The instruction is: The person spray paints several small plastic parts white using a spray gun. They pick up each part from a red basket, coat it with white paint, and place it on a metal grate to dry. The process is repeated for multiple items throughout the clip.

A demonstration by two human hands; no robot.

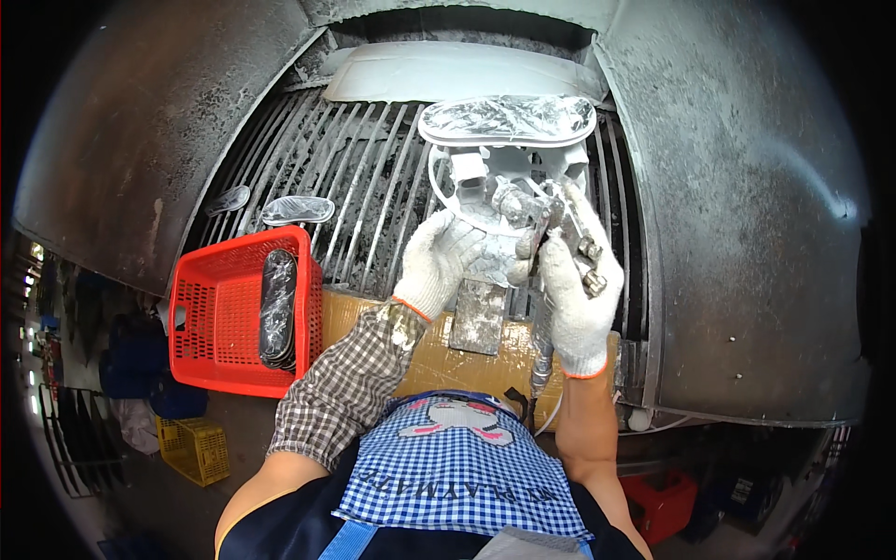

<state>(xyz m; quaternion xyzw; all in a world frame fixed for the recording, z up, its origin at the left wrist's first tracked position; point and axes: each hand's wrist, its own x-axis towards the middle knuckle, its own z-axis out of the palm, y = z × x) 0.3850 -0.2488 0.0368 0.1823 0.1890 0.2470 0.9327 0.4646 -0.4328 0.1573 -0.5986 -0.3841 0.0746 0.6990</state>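
Observation:
My right hand [581, 297], in a white knit glove with an orange cuff, is closed round a metal spray gun [541, 224] smeared with white. The gun's head is next to a white-coated stand [469, 173]. On top of that stand lies a shoe sole [507, 121] with a white edge and clear plastic film over its face. My left hand [439, 263], gloved the same way, is beside the stand's lower part, fingers stretched toward it and apart. It appears to hold nothing, though the fingertips are partly lost against the white.
A slatted metal grate [364, 215] lies between dark booth walls [747, 205]. Two film-covered soles [299, 210] rest on it at left. A red basket [219, 327] holds film-wrapped black soles [278, 308]. A white-dusted plate [478, 319] stands before me. A yellow crate [194, 451] is on the floor.

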